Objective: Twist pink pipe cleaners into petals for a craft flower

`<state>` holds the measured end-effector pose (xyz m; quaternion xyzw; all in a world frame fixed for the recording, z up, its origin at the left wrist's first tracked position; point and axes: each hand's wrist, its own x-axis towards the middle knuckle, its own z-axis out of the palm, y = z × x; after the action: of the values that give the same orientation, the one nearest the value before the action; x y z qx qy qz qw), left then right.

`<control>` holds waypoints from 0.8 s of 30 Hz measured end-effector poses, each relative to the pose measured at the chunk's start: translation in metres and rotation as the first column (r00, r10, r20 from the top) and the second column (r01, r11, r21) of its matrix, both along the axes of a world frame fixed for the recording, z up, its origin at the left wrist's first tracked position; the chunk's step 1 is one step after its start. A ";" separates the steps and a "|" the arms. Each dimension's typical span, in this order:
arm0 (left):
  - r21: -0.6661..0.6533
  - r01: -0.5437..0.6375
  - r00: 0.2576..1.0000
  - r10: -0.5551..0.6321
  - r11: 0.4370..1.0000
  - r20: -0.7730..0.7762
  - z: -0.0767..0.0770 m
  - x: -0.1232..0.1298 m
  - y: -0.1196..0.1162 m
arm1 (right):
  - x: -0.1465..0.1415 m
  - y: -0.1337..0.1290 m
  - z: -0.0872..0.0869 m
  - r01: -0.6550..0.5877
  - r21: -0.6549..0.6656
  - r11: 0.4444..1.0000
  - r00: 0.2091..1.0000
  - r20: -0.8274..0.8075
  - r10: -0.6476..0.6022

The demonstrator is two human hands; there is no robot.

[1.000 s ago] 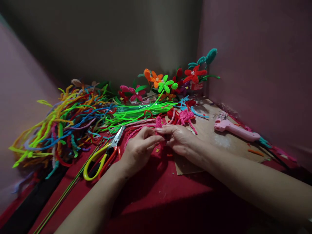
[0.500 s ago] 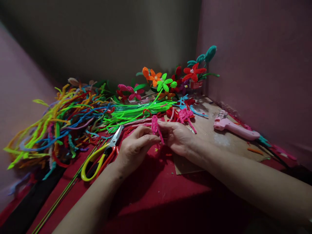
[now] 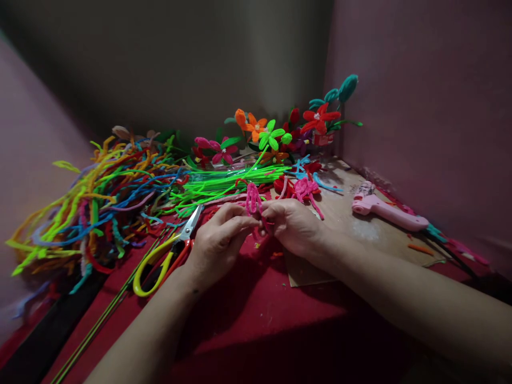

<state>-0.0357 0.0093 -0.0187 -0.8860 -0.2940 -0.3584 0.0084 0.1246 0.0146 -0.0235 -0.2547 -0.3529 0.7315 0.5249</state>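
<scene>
Two bare hands work on one pink piece. The left hand is nearly closed, fingers curled, thumb and forefinger pinching the lower part of the piece. The right hand is likewise nearly closed, its fingertips gripping the same lower part from the other side. The piece stands between the hands, loops upward, above the red cloth; the number of loops cannot be read with certainty.

Beside the left forearm: one pair of scissors, blades parted slightly if at all — this cannot be told — and at least two thin green rods.

Beyond the hands: one bundle of green stems, too many to count. At far left: one heap of mixed stems, likewise uncountable.

Right side: one sheet of cardboard, bearing one glue gun and one orange scrap. One pink bow lies just beyond the right hand.

At the rear, four flowers show clearly — one magenta flower, one orange flower, one green flower, one red flower.
</scene>
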 end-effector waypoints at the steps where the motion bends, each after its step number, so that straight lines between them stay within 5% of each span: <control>1: -0.006 -0.004 1.000 0.004 1.000 0.005 0.001 0.000 -0.001 | 0.000 -0.001 -0.001 -0.003 0.041 0.999 1.000 0.013 0.002; 11: -0.204 -0.019 0.995 0.039 0.979 0.094 0.009 0.002 -0.009 | -0.002 -0.002 -0.003 0.048 0.091 0.995 0.991 0.123 -0.059; 18: -0.381 -0.271 0.877 0.390 0.884 0.282 0.018 -0.014 -0.010 | 0.000 0.002 -0.007 0.135 0.013 0.991 0.982 0.129 -0.136; 21: -0.257 -0.532 0.830 0.557 0.807 0.032 0.025 -0.050 -0.014 | 0.000 0.003 -0.008 0.142 0.000 0.990 0.980 0.138 -0.140; 24: -0.058 -0.698 0.675 0.630 0.713 -0.385 0.021 -0.087 -0.025 | -0.001 0.002 -0.007 0.134 -0.036 0.990 0.985 0.117 -0.129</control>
<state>-0.1229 -0.0152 0.0020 -0.7609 -0.6253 -0.1417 0.0998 0.1233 0.0165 -0.0307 -0.3305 -0.3488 0.6869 0.5452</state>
